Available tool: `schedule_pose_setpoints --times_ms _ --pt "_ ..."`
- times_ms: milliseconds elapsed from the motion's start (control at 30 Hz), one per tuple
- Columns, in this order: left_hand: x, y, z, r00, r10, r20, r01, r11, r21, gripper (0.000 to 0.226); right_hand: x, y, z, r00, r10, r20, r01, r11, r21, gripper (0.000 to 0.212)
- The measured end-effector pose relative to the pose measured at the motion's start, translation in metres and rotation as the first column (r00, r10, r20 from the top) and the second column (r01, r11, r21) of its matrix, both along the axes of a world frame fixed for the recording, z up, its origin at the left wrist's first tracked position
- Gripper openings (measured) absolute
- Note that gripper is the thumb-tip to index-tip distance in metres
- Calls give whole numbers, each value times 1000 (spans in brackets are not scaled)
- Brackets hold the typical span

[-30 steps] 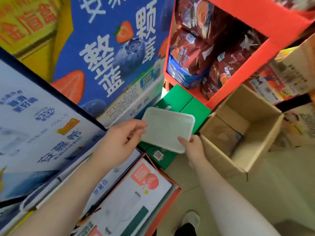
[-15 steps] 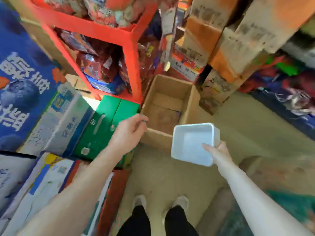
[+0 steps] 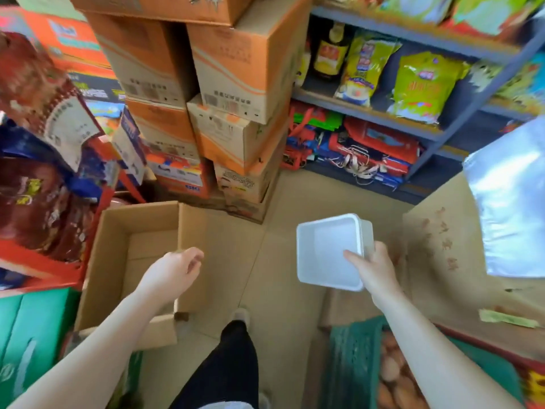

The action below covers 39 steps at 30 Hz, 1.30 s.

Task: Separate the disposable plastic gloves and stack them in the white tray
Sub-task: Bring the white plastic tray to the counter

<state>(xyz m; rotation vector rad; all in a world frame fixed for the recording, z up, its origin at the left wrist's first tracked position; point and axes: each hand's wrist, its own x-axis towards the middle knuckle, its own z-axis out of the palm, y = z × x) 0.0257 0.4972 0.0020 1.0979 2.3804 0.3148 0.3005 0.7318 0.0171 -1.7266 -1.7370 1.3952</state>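
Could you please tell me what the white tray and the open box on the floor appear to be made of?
The white tray, held by the right hand, looks like thin moulded plastic or foam: matte, with rounded corners and a rolled rim; which one is unclear. The open box below the left hand is plain brown corrugated cardboard, dull, with folded flaps.

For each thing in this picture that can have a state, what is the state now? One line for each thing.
white tray: held up by the right hand, open side toward the camera, nothing visible in it.
right hand: grips the tray's near corner, thumb inside.
left hand: loosely curled, holds nothing.
cardboard box: on the floor, flaps open, looks empty.
green crate: holds eggs.
stacked cartons: closed.
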Motion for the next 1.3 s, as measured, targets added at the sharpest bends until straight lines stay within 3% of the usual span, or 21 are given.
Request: schedule_pose_setpoints --times_ms 200,333,500,633,867,1133,1300 --pt "-63 134 -13 1000 -7 8 7 998 -56 26 -45 127 9 995 -96 -40 100 988 116 47" --pt "-116 264 -2 984 -170 -47 167 984 -61 27 -77 211 8 988 -151 -34 153 982 106 47" --pt "-140 440 45 957 -285 -60 290 953 84 23 -82 307 -5 966 -251 61 247 967 66 38" --pt "-138 569 71 907 -397 -141 420 878 230 26 -64 381 -25 924 -353 146 354 935 21 37" --pt "-103 782 73 801 -572 -178 598 747 289 23 -27 517 -39 765 -616 187 631 775 -26 52" --pt "-1 987 56 558 -819 -135 828 539 153 25 63 634 11 577 -802 153 800 593 91 56" --pt "98 1104 35 352 -929 -113 930 334 151 20 130 688 26 396 -909 126 891 414 187 57"
